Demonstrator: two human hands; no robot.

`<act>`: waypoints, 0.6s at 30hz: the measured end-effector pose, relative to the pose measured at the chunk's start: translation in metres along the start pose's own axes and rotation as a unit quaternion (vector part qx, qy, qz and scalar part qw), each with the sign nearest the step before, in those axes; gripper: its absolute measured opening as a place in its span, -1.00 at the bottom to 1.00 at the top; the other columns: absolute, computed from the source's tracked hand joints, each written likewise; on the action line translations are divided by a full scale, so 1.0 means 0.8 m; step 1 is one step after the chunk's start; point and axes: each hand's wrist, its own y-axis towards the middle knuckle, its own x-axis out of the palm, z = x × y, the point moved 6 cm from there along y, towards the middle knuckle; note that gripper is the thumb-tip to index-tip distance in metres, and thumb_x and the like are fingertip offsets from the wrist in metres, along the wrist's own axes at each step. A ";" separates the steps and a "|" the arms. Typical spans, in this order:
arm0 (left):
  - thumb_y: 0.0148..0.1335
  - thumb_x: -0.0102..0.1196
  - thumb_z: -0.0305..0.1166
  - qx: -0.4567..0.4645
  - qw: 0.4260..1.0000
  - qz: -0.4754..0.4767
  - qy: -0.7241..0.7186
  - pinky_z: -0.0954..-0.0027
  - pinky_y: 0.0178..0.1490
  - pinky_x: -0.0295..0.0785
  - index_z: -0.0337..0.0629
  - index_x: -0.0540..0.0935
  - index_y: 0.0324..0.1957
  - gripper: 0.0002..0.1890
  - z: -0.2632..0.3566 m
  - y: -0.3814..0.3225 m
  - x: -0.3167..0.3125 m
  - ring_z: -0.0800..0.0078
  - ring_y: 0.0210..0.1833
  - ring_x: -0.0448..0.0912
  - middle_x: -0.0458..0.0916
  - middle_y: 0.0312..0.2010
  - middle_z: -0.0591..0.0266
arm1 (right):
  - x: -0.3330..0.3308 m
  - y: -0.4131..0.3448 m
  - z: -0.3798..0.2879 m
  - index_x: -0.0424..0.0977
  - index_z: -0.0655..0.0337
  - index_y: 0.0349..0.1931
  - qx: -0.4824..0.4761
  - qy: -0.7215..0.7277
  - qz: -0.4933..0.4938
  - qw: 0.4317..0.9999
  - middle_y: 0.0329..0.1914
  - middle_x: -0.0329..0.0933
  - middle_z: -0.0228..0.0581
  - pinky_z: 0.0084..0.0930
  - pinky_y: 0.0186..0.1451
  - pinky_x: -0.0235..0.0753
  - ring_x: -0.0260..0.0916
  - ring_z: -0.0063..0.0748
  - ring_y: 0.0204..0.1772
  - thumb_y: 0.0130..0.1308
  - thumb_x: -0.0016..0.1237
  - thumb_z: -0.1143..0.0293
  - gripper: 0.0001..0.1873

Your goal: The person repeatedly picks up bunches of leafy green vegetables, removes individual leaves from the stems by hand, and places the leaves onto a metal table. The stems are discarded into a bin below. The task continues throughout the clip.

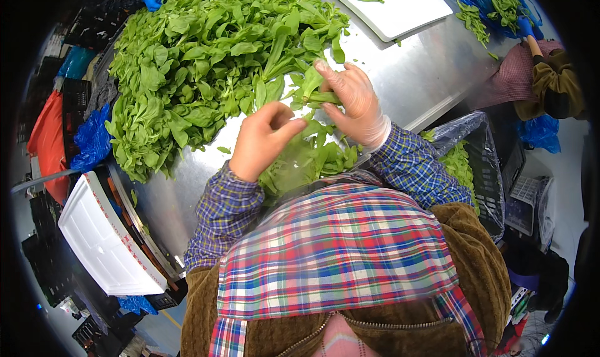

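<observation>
A large heap of leafy greens (187,71) covers the metal table (398,76) in front of me. My right hand (354,104), in a clear thin glove, holds a small leafy sprig (311,83) between thumb and fingers, over the table's near side. Close to its left is my left hand (267,137), bent, with thumb and forefinger near each other at a bit of green; whether it grips that bit cannot be told. Below both hands, loose leaves (323,158) lie against the apron at the table's near edge.
A white board (393,5) with some leaves lies at the far right. Right of me stands a lined black crate (485,183) with greens; a white foam box lid (108,240) is at left. A co-worker's blue-gloved hand (525,26) is by a blue bag, another (152,1) beyond the heap.
</observation>
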 end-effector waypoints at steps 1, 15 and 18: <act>0.12 0.22 -0.39 0.054 0.997 0.024 0.055 0.34 -0.38 0.40 -0.31 0.57 -0.35 -0.82 0.013 0.004 0.003 0.33 -0.46 0.54 0.58 -0.53 0.14 | 0.001 -0.001 -0.004 0.17 0.06 0.34 -0.009 -0.009 -0.002 1.000 -0.33 0.43 -0.36 -0.04 0.33 0.17 0.39 -0.23 -0.15 -0.10 0.09 0.63 -0.14; 0.36 -0.15 -0.47 -0.104 0.962 -0.093 -0.236 0.47 -0.12 0.43 -0.31 0.49 -0.08 -0.81 0.009 -0.011 0.008 0.47 -0.25 0.54 0.59 -0.30 0.22 | -0.014 -0.015 -0.016 0.51 -0.04 -0.31 -0.159 -0.096 0.106 0.977 -0.30 0.46 -0.53 -0.11 0.27 0.29 0.40 -0.42 -0.12 -0.10 0.08 0.50 -0.72; 0.29 0.09 -0.38 -0.047 0.984 -0.081 -0.153 0.52 -0.15 0.44 -0.33 0.50 -0.10 -0.77 0.014 -0.005 0.020 0.54 -0.24 0.54 0.59 -0.32 0.24 | -0.010 -0.017 -0.019 0.50 -0.04 -0.32 -0.170 -0.087 0.094 0.977 -0.31 0.46 -0.52 -0.08 0.28 0.27 0.41 -0.41 -0.11 -0.09 0.07 0.48 -0.74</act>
